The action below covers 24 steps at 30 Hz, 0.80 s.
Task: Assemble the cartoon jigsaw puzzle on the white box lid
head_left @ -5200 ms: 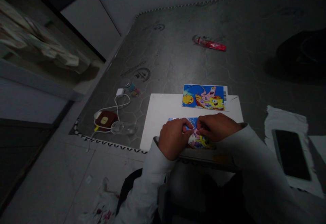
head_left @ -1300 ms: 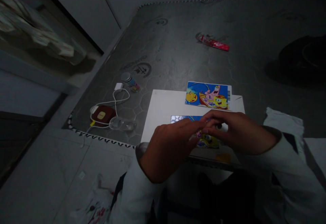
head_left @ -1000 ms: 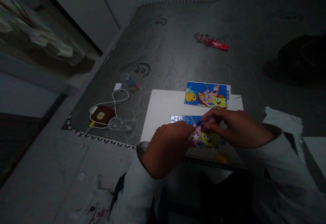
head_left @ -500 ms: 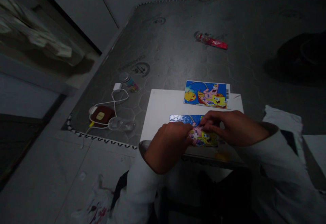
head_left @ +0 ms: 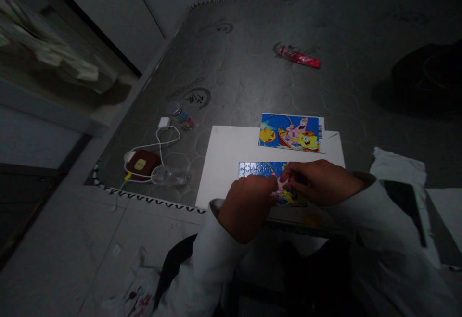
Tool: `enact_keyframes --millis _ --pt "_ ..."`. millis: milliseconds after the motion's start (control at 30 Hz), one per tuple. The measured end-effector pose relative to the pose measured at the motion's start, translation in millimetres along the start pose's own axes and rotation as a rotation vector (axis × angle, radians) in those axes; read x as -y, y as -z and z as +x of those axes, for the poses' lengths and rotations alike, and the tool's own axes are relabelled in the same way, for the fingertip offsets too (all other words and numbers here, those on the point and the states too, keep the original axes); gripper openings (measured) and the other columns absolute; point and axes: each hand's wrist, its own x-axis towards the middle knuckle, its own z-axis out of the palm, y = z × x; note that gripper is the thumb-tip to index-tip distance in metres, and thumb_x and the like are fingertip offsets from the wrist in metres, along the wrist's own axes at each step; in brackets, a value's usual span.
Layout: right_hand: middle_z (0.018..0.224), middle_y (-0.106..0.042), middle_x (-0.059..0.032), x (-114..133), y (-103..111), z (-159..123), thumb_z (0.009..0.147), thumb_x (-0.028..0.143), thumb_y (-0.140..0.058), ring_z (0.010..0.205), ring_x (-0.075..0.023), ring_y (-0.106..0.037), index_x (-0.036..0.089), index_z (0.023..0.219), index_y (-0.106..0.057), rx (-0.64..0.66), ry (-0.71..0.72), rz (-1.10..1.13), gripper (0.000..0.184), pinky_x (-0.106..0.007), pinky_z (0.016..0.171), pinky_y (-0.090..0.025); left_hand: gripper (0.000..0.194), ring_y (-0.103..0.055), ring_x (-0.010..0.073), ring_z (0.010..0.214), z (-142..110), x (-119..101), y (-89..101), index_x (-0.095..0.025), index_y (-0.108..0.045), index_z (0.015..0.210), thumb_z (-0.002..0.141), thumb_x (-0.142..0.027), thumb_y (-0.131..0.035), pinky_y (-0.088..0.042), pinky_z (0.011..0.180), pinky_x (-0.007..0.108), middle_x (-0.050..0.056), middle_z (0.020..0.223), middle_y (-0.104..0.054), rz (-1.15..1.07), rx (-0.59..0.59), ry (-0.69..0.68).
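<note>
A white board (head_left: 231, 158) lies on a dark mat, and a cartoon jigsaw puzzle (head_left: 256, 169) sits on its near part. My left hand (head_left: 247, 206) rests curled on the puzzle's near left side, fingertips pressed to the pieces. From the right, my right hand (head_left: 319, 182) pinches at the puzzle's middle; what it holds is too small to make out. A printed picture card (head_left: 288, 132) with the same cartoon lies at the board's far edge.
Left of the board lie a dark red power bank (head_left: 139, 163) with a white cable and plug (head_left: 164, 122), a clear bottle (head_left: 169, 176) and a small jar (head_left: 180, 114). A red wrapper (head_left: 299, 58) lies far back. A phone (head_left: 404, 199) rests on white cloth, right.
Both hands, raised above the board with fingertips together 1.3 s ago, have come down onto the puzzle. The left hand has curled and drawn nearer to me.
</note>
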Motion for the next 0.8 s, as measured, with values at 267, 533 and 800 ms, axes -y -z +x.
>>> enact_keyframes --millis 267,533,800 --pt "0.086 -0.077 0.0015 3 0 1 0.091 0.030 -0.066 0.077 -0.0169 -0.069 0.030 0.100 -0.076 -0.014 0.032 0.040 0.013 -0.027 0.065 -0.043 0.017 -0.073 0.0188 0.082 -6 9 3.2 -0.023 -0.070 0.108 0.092 -0.027 -0.072 -0.054 0.073 0.029 0.002 0.094 -0.078 -0.074 -0.112 -0.035" --pt "0.097 -0.079 0.0010 8 3 2 0.093 0.030 -0.064 0.088 -0.0190 -0.071 0.031 0.100 -0.077 0.039 0.042 0.047 0.015 -0.028 0.072 -0.046 0.016 -0.074 0.0178 0.087 -6 18 10.6 -0.027 -0.069 0.108 0.092 -0.025 -0.071 -0.054 0.075 0.026 -0.001 0.098 -0.079 -0.141 -0.175 -0.061" --pt "0.095 -0.080 0.0006 6 2 1 0.095 0.032 -0.062 0.084 -0.0186 -0.072 0.030 0.098 -0.077 0.033 0.087 0.067 0.016 -0.028 0.072 -0.047 0.025 -0.075 0.0183 0.091 -9 16 17.0 -0.027 -0.067 0.118 0.094 -0.026 -0.071 -0.054 0.077 0.026 0.001 0.103 -0.079 -0.130 -0.158 -0.047"
